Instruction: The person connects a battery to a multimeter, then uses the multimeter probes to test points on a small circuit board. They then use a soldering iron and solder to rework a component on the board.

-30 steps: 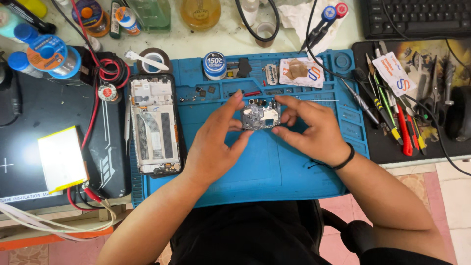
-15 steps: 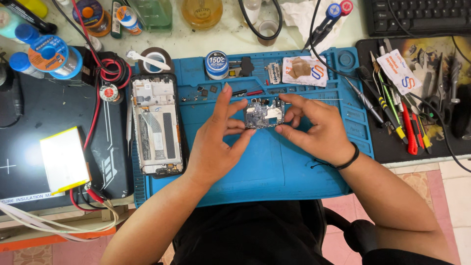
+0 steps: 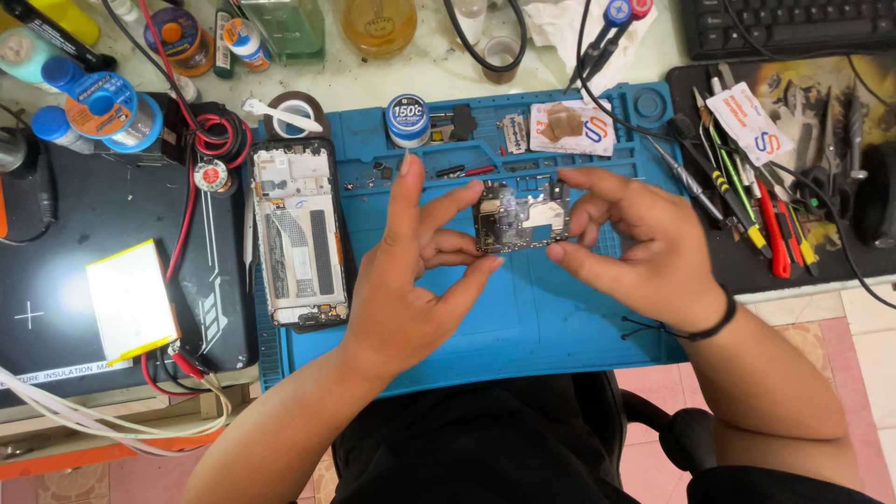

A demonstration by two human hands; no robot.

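A small phone circuit board [image 3: 519,217] with metal shields is held over the blue work mat [image 3: 523,317]. My left hand [image 3: 411,271] pinches its left edge with thumb and middle finger, the index finger raised. My right hand [image 3: 635,247] grips the board's right edge between thumb and fingers; a black band circles that wrist. To the left an opened phone frame [image 3: 297,233] lies face down across the mat's left edge.
A white-lit rectangular panel [image 3: 131,299] sits on a black pad at left. Red and black cables [image 3: 219,140], bottles and a tape roll crowd the back. Screwdrivers and tweezers [image 3: 756,205] lie on the right. A keyboard [image 3: 793,23] is at top right.
Both hands have shifted slightly on the board; my left fingers have spread, with the index finger lifted straight. The view has also tilted a little.
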